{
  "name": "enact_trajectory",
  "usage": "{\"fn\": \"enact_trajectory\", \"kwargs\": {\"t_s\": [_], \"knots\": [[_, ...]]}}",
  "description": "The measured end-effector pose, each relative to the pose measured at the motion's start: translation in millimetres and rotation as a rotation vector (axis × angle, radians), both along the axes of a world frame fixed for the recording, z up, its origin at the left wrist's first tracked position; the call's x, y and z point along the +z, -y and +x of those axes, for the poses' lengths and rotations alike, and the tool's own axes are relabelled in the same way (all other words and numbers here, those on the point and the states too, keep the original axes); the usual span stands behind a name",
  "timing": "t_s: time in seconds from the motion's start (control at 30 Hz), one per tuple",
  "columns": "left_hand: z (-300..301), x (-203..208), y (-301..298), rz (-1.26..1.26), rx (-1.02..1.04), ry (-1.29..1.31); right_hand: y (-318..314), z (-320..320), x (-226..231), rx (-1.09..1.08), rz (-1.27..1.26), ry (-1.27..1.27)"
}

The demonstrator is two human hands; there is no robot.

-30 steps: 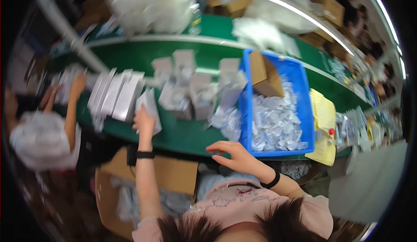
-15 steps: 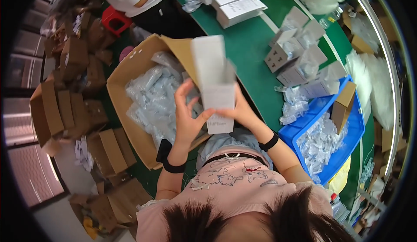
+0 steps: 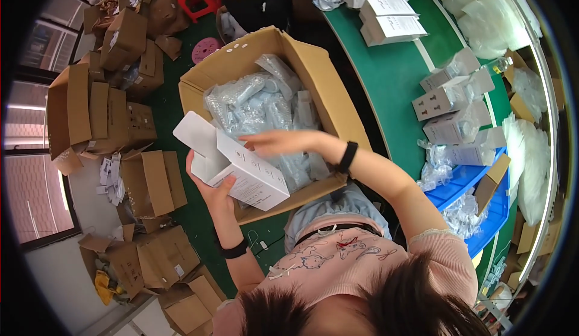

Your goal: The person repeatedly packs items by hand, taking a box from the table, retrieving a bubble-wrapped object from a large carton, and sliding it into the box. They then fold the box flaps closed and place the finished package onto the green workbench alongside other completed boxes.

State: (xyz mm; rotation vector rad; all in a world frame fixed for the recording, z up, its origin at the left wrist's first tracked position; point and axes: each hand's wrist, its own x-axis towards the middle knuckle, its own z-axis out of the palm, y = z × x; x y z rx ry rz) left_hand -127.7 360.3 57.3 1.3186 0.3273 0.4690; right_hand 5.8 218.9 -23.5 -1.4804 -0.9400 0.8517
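Observation:
My left hand (image 3: pixel 212 196) grips a white cardboard box (image 3: pixel 256 176) by its side, thumb on the near face and fingers behind. The box lies tilted, with its flap end open toward the upper left. My right hand (image 3: pixel 278 142) reaches across beside the box's upper edge, fingers stretched out and slightly smeared; nothing shows in it. Below both hands stands a large brown carton (image 3: pixel 322 74), holding a heap of clear bubble-wrap packages (image 3: pixel 250 104). The inside of the white box is only partly visible.
On the green table (image 3: pixel 386 89) to the right stand several open white boxes (image 3: pixel 449 122) with clear plastic in them, near a blue crate (image 3: pixel 497 215). Closed white boxes (image 3: pixel 392 25) sit farther back. A co-worker (image 3: pixel 256 1) stands beyond the carton. Brown cartons (image 3: pixel 129 122) crowd the left.
The white box has moved left from in front of me and tipped over, now in my left hand alone. My right hand has let go of it. The view has shifted.

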Motion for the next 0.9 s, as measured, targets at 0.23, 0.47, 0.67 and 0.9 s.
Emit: {"fn": "enact_trajectory", "kwargs": {"t_s": [0.23, 0.47, 0.67, 0.9], "knots": [[-6, -28, -16, -0.024, 0.076, -0.055, -48, 65, -151, -0.915, -0.98, 0.469], [-7, -31, -1, -0.088, 0.014, -0.109, -15, 70, -231, -1.54, -1.002, 0.012], [-7, -22, -6, 0.39, -0.147, -0.158, 21, 37, -24, -0.491, -1.123, 0.693], [41, -3, 31, 0.791, -0.305, -0.116, 181, -1, 172, -0.515, -0.51, 0.55]]}}
